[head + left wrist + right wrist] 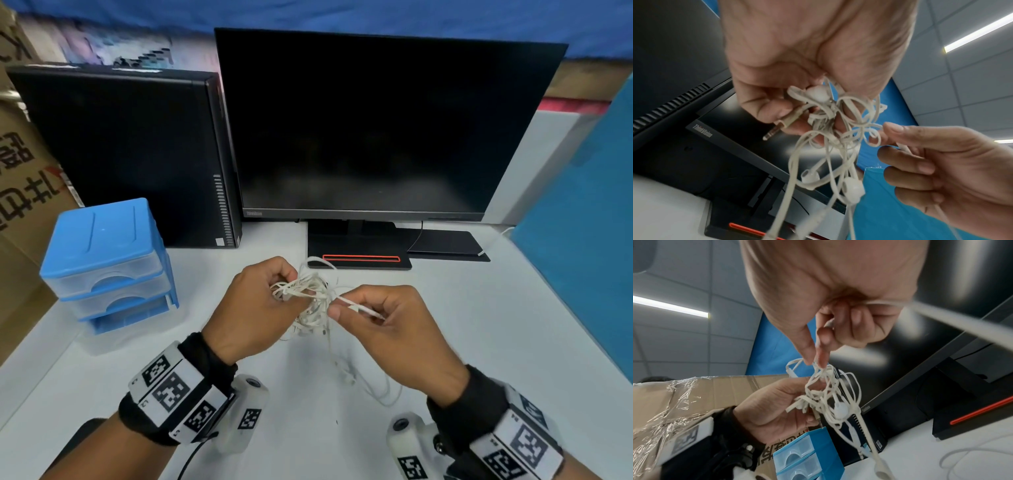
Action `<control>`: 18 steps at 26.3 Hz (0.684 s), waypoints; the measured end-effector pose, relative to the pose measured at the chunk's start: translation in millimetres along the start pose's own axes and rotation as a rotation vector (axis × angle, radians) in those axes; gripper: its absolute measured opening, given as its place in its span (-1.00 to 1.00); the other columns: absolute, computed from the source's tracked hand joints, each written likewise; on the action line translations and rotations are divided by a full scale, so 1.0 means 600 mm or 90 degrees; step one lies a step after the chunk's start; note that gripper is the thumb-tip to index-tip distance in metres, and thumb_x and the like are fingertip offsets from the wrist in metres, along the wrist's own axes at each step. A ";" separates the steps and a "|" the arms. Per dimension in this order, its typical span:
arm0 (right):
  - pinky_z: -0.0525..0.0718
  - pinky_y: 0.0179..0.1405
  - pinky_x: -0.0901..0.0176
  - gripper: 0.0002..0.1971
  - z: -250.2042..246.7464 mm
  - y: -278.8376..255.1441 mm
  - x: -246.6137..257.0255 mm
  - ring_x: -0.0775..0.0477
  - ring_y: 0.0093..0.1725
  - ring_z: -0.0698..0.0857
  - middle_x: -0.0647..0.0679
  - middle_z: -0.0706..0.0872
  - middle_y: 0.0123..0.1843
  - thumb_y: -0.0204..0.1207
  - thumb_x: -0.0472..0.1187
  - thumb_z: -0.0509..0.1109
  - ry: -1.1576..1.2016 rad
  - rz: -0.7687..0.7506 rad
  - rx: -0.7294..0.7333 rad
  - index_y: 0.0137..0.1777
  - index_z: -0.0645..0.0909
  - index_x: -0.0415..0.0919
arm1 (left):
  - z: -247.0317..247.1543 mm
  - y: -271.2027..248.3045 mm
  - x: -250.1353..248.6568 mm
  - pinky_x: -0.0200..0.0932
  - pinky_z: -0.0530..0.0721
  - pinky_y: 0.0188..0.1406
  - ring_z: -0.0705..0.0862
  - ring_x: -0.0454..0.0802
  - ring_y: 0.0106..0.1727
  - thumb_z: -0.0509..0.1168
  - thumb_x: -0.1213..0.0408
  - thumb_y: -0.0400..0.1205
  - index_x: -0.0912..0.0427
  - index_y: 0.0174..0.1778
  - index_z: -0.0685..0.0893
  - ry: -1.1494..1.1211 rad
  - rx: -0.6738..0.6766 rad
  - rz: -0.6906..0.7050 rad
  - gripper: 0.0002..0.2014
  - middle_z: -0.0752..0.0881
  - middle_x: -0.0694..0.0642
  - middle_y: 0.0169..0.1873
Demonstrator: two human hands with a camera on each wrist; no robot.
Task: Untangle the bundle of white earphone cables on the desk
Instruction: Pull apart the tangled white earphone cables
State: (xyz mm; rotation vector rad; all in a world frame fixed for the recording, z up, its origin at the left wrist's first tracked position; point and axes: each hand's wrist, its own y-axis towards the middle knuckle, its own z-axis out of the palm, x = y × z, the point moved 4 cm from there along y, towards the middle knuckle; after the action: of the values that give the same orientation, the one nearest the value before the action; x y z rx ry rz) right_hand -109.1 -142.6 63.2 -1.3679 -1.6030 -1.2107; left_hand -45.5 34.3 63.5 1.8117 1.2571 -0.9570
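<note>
well, the desk (pixel 445 342) carries a dark monitor (pixel 376 130), a black computer case (pixel 120 154) to its left and a blue drawer box (pixel 109 260) in front of that. above the desk, both hands hold the cable bundle (pixel 310 301) in the air, with a few loose strands hanging down onto the surface.

the left hand (pixel 257 308) has its fingers curled around the knot itself, gripping the mass along with a jack plug (pixel 777 128) that pokes out past the fingers. the right hand (pixel 387 332) pinches one strand (pixel 359 308) between thumb and forefinger, its other fingers curled loosely over the same cable.

what matters next is that the pinched strand runs roughly sideways, from the knot on the left toward the right hand. the knot sits just left of the right fingertips, so the right hand is the one placed to draw that strand out rightward, along its own line, while the left anchors. two earbuds (pixel 809 176) dangle below and could snag.
</note>
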 end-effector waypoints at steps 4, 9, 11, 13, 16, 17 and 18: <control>0.53 -0.38 0.04 -0.89 -0.004 -0.001 0.007 -0.18 -0.43 0.51 -0.38 0.75 -0.26 0.53 -0.09 0.52 0.016 -0.028 -0.043 -0.16 0.83 -0.06 | 0.003 -0.006 -0.007 -0.20 0.57 -0.52 0.67 -0.05 -0.50 0.55 0.24 0.49 0.07 -0.23 0.67 -0.011 -0.015 0.004 -0.85 0.82 -0.07 -0.35; 0.62 -0.26 0.01 -0.93 -0.018 0.001 0.013 -0.29 -0.34 0.64 -0.36 0.78 -0.25 0.50 -0.14 0.53 0.042 -0.042 -0.064 -0.17 0.82 -0.08 | 0.008 -0.010 -0.009 -0.26 0.59 -0.47 0.73 -0.09 -0.44 0.55 0.27 0.47 -0.02 -0.21 0.72 0.012 -0.019 0.016 -0.86 0.81 -0.15 -0.32; 0.61 -0.30 0.05 -0.93 -0.018 0.000 0.017 -0.20 -0.36 0.63 -0.32 0.77 -0.29 0.51 -0.18 0.53 0.040 -0.047 -0.064 -0.17 0.82 -0.04 | 0.008 -0.013 -0.014 -0.26 0.61 -0.42 0.73 -0.15 -0.40 0.55 0.29 0.46 -0.04 -0.21 0.73 0.027 -0.034 0.035 -0.85 0.81 -0.16 -0.31; 0.65 -0.29 -0.06 -0.91 -0.018 -0.004 0.025 -0.30 -0.33 0.68 -0.26 0.79 -0.30 0.53 -0.20 0.52 0.036 -0.063 -0.070 -0.17 0.83 -0.02 | 0.008 -0.017 -0.020 -0.22 0.67 -0.36 0.75 -0.18 -0.32 0.54 0.29 0.46 -0.06 -0.19 0.73 0.042 -0.050 0.059 -0.84 0.80 -0.17 -0.29; 0.63 -0.30 -0.14 -0.89 -0.023 -0.006 0.036 -0.40 -0.32 0.63 -0.30 0.76 -0.33 0.54 -0.22 0.51 0.044 -0.076 -0.093 -0.20 0.83 -0.06 | 0.008 -0.025 -0.030 -0.12 0.69 -0.36 0.73 -0.17 -0.35 0.53 0.22 0.47 -0.08 -0.16 0.71 0.093 -0.078 0.108 -0.85 0.77 -0.23 -0.30; 0.61 -0.31 -0.14 -0.88 -0.024 -0.007 0.038 -0.40 -0.33 0.61 -0.33 0.74 -0.33 0.54 -0.23 0.51 0.046 -0.077 -0.096 -0.21 0.82 -0.09 | 0.008 -0.028 -0.034 -0.09 0.66 -0.36 0.70 -0.15 -0.37 0.52 0.17 0.47 -0.10 -0.15 0.70 0.140 -0.095 0.129 -0.86 0.76 -0.24 -0.32; 0.61 -0.31 -0.13 -0.86 -0.025 -0.007 0.038 -0.40 -0.32 0.60 -0.34 0.73 -0.33 0.55 -0.24 0.49 0.043 -0.077 -0.094 -0.22 0.82 -0.12 | 0.007 -0.032 -0.038 -0.11 0.61 -0.32 0.66 -0.15 -0.35 0.51 0.11 0.47 -0.12 -0.15 0.68 0.202 -0.114 0.151 -0.87 0.73 -0.25 -0.33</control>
State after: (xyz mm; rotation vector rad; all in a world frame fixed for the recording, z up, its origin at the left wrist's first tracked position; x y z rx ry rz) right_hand -118.7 -149.5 88.5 -1.3193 -1.5949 -1.4577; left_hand -70.1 26.1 78.7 1.9648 1.2334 -0.4245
